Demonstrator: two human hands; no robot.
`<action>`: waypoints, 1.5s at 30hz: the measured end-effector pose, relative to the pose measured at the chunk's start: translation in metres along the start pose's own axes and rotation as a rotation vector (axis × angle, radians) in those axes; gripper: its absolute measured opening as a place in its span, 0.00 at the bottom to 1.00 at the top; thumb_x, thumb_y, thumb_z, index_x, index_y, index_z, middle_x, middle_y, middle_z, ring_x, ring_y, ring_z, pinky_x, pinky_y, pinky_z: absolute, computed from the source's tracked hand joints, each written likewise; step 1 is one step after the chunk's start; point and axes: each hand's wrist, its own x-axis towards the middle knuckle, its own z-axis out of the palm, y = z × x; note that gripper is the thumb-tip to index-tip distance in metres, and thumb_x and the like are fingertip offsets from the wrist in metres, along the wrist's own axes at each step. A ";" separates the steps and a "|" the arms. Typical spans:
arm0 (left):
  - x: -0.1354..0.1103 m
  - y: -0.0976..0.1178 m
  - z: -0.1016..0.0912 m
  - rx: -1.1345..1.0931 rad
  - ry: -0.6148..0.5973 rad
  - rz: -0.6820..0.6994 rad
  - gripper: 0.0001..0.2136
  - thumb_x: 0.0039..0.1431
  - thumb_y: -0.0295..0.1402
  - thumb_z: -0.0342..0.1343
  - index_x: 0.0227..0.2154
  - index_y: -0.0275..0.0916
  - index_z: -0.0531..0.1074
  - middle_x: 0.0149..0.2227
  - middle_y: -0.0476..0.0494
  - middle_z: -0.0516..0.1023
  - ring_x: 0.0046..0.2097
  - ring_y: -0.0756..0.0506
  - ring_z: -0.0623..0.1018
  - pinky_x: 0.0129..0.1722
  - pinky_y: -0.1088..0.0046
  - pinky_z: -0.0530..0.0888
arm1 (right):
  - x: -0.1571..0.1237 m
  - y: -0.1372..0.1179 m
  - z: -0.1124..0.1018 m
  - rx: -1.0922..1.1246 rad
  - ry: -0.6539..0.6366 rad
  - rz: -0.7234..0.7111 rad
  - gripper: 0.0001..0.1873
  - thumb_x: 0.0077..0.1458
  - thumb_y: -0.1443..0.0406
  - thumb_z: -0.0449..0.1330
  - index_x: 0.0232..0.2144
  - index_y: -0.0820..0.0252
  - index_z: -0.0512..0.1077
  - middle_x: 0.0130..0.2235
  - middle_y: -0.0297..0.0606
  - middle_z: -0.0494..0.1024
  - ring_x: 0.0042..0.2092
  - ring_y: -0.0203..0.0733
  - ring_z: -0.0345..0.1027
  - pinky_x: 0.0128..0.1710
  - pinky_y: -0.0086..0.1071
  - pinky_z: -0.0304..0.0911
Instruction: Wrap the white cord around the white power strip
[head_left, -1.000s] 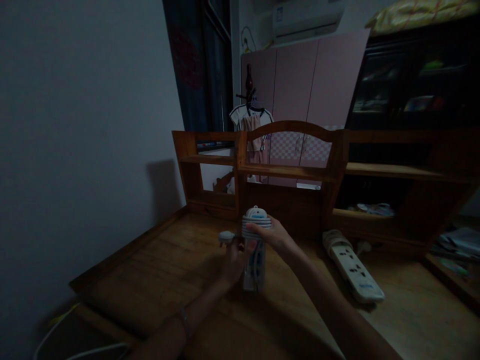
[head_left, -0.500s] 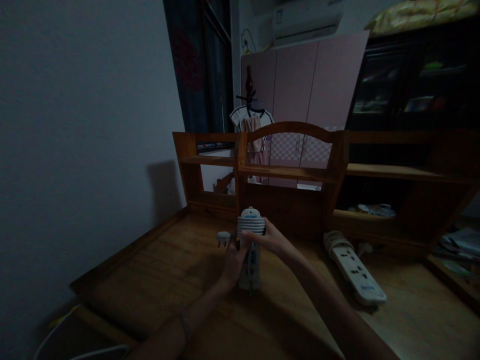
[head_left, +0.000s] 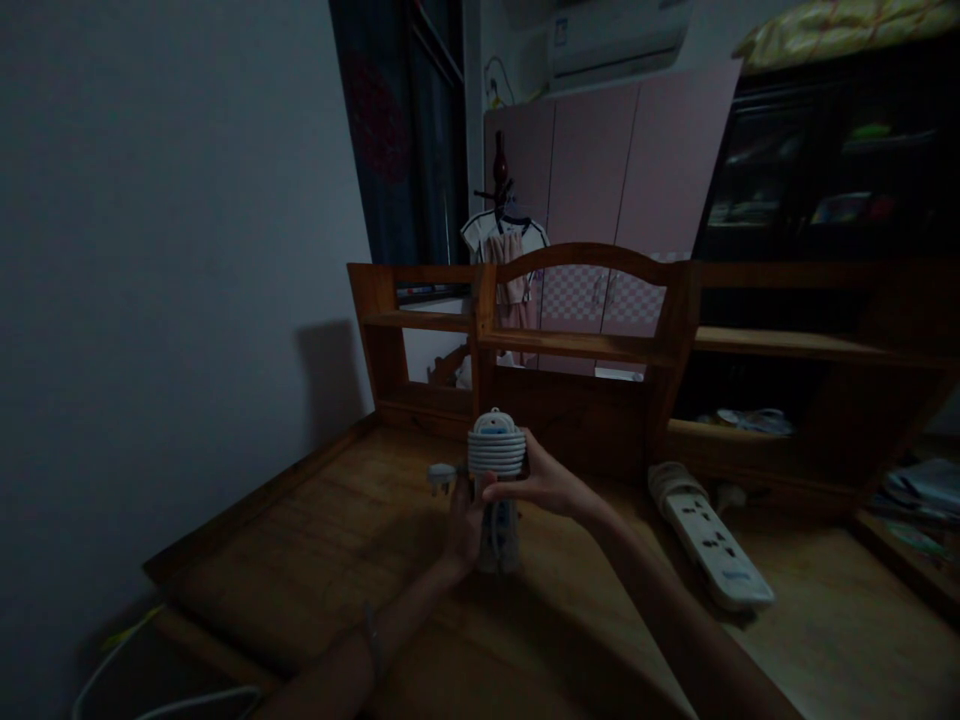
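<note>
A white power strip is held up over the wooden desk, its grey-white cord wound in several neat turns around the upper end. My left hand grips it from the left, below the coils. From the right, my right hand wraps the coiled part, thumb in front and the other fingers hidden behind. The plug sticks out to the left beside my left hand, its prongs pointing down. A second power strip, its cord wound at the far end, lies on the desk to the right.
The wooden desk has a shelf unit along its back edge. A wall borders the left side. Papers lie at the far right, and a loose white cable is at the lower left.
The held power strip has shifted slightly left, with the wound end a little higher. My right thumb sits lower relative to the coils, leaving more of the turns showing.
</note>
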 end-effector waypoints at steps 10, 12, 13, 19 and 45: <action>0.000 0.012 0.009 -0.138 -0.030 -0.087 0.19 0.53 0.50 0.55 0.41 0.42 0.64 0.28 0.53 0.75 0.23 0.48 0.77 0.23 0.72 0.75 | -0.004 -0.015 -0.014 -0.226 0.031 -0.057 0.52 0.42 0.61 0.69 0.64 0.51 0.47 0.50 0.39 0.73 0.46 0.44 0.70 0.49 0.38 0.64; -0.001 0.016 0.011 -0.163 -0.044 -0.128 0.22 0.52 0.52 0.55 0.40 0.40 0.64 0.25 0.52 0.74 0.22 0.47 0.77 0.21 0.71 0.74 | -0.005 -0.022 -0.019 -0.314 0.023 -0.102 0.43 0.46 0.61 0.67 0.62 0.49 0.54 0.48 0.38 0.74 0.45 0.44 0.71 0.48 0.38 0.64; -0.002 0.017 0.012 -0.174 -0.053 -0.143 0.23 0.52 0.53 0.54 0.41 0.40 0.64 0.24 0.51 0.74 0.21 0.46 0.77 0.20 0.71 0.74 | -0.005 -0.025 -0.021 -0.362 0.028 -0.133 0.39 0.48 0.60 0.66 0.61 0.49 0.57 0.49 0.38 0.74 0.46 0.45 0.71 0.49 0.38 0.64; -0.002 0.019 0.011 -0.200 -0.065 -0.118 0.21 0.54 0.51 0.54 0.41 0.40 0.65 0.26 0.50 0.75 0.21 0.47 0.77 0.20 0.73 0.73 | -0.006 -0.028 -0.019 -0.704 0.025 -0.277 0.41 0.50 0.60 0.65 0.62 0.41 0.51 0.57 0.39 0.67 0.53 0.49 0.66 0.52 0.41 0.62; -0.002 0.016 0.009 -0.215 -0.070 -0.134 0.22 0.54 0.50 0.54 0.42 0.38 0.64 0.27 0.47 0.75 0.21 0.46 0.77 0.20 0.71 0.75 | -0.008 -0.030 -0.020 -0.943 0.002 -0.320 0.42 0.53 0.56 0.63 0.64 0.42 0.47 0.52 0.38 0.71 0.46 0.43 0.71 0.44 0.34 0.67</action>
